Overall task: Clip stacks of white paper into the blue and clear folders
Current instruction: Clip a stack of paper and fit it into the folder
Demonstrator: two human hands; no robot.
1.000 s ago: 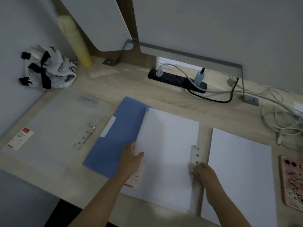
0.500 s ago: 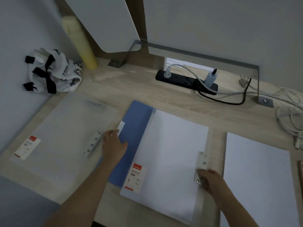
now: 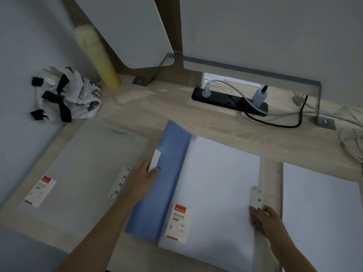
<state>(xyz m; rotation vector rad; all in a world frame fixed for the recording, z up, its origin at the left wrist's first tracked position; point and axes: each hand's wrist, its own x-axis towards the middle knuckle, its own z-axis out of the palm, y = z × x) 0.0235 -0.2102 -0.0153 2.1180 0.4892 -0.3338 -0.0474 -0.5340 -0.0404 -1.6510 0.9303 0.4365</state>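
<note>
From the head camera, the blue folder lay open in the middle of the desk, with a stack of white paper seated on its right half. Your job at this point looked to be closing the metal clip on that stack, so the thing to get right was alignment: the paper's right edge needed to sit square and fully under the clip bar before you pressed. Holding the folder flat on the other side was a sound way to stop the sheets sliding as the clip came down.

Your left hand was stretched forward with the palm down, fingers laid on the blue cover at its small white label; it pressed rather than gripped, with nothing held inside it. Your right hand reached in from the lower right, fingertips on the lower end of the clip at the paper's edge. Whether they pinched the clip or only pushed on it, I could not tell.

The clear folder lay flat to the left, its own clip bare of paper. The second stack of paper waited just right of the blue folder, untouched, so I judged the task less than half done.
</note>
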